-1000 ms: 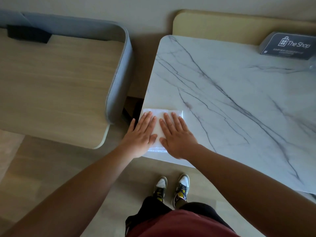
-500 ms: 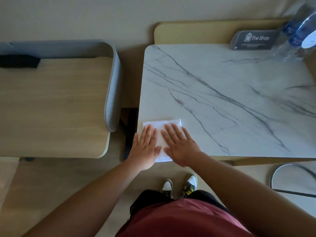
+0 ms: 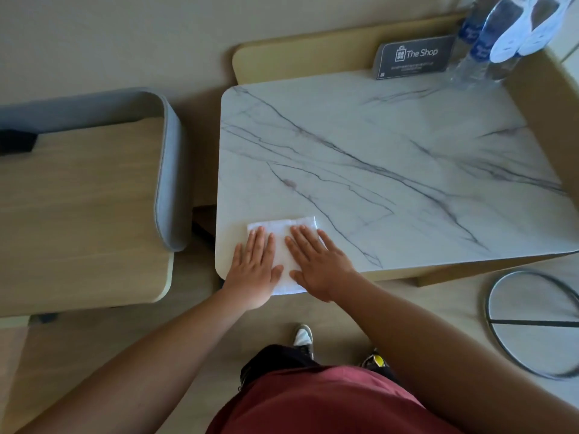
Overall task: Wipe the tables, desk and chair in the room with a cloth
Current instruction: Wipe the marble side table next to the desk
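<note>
A white cloth [image 3: 283, 228] is laid flat on the near left corner of a marble-patterned table [image 3: 391, 170], its near edge reaching the table's front edge. Both hands are pressed down on the cloth side by side, palms flat and fingers straight. The left hand [image 3: 253, 270] covers the cloth's left part, and the right hand [image 3: 316, 264] its right part. A strip of cloth is left showing between them, and the two thumbs are pointed toward each other without touching. Nothing is pinched or gripped.

At the far right of the table a dark sign [image 3: 413, 57] is stood up against a pale wooden back panel [image 3: 297, 57]. On it a small shop-bag logo and the words "The Shop" can be read in white — the smaller print beneath is too fine to make out. Just beside the sign, clear water bottles [image 3: 479, 48] with blue labels are seen; their lettering is blurred.

To the left, apart from the marble table, a wooden desk [image 3: 81, 208] is bordered by a raised grey rim [image 3: 169, 170], and a black object [image 3: 17, 142] is cut off by the frame's left edge. At lower right a round table [image 3: 532, 327] with a metal rim is partly seen. A red shirt [image 3: 313, 402] and a shoe [image 3: 303, 338] are seen below.
</note>
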Available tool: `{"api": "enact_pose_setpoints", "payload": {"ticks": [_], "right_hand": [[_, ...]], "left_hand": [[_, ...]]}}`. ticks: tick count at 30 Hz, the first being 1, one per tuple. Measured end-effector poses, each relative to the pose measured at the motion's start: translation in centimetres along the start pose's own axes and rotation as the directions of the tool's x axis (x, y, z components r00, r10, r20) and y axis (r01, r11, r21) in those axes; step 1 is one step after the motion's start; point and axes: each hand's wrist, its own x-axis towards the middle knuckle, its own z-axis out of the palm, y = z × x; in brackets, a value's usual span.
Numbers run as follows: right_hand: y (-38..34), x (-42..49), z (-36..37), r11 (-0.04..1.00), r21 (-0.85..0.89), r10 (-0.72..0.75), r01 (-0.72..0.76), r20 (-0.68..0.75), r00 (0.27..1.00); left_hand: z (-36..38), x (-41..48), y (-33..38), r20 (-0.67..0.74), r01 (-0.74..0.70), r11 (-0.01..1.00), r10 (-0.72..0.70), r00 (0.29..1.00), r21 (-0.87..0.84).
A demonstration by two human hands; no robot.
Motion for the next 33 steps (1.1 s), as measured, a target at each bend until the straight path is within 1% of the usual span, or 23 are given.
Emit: {"api": "enact_pose_setpoints", "payload": {"ticks": [4, 10, 13, 19, 26, 29, 33], "right_hand": [[2.4, -1.3, 0.4, 1.000, -0.025, -0.010, 0.010, 0.003, 1.000], [7.6, -4.1, 1.2, 0.999, -0.042, -0.030, 0.031, 0.015, 0.999], [10.5, -5.7, 1.6, 0.999, -0.044, -0.030, 0.030, 0.015, 0.999], [16.4, -9.4, 2.4, 0.999, -0.040, -0.014, 0.014, 0.013, 1.000], [21.8, -12.6, 3.0, 0.998, -0.013, 0.055, -0.055, -0.011, 0.998], [24.5, -14.2, 3.2, 0.995, 0.037, 0.095, -0.095, 0.003, 0.995], [27.8, -16.7, 3.3, 0.985, 0.057, 0.162, -0.162, 0.014, 0.987]], "left_hand": [[0.0, 0.4, 2.5, -0.021, -0.017, 1.000, 0.017, 1.000, -0.016], [-0.1, 1.7, 8.2, -0.049, -0.016, 1.000, 0.017, 0.999, 0.006], [0.0, 2.4, 11.3, -0.089, -0.023, 1.000, 0.022, 0.996, -0.006], [-0.5, 4.3, 18.3, -0.058, -0.018, 1.000, 0.019, 0.998, 0.017], [-1.4, 6.7, 25.6, -0.038, -0.030, 0.999, 0.031, 0.999, 0.026], [-1.9, 7.8, 29.1, -0.001, -0.042, 0.999, 0.042, 0.999, 0.017], [-1.9, 9.5, 33.7, -0.006, -0.060, 0.998, 0.060, 0.998, 0.020]]}}
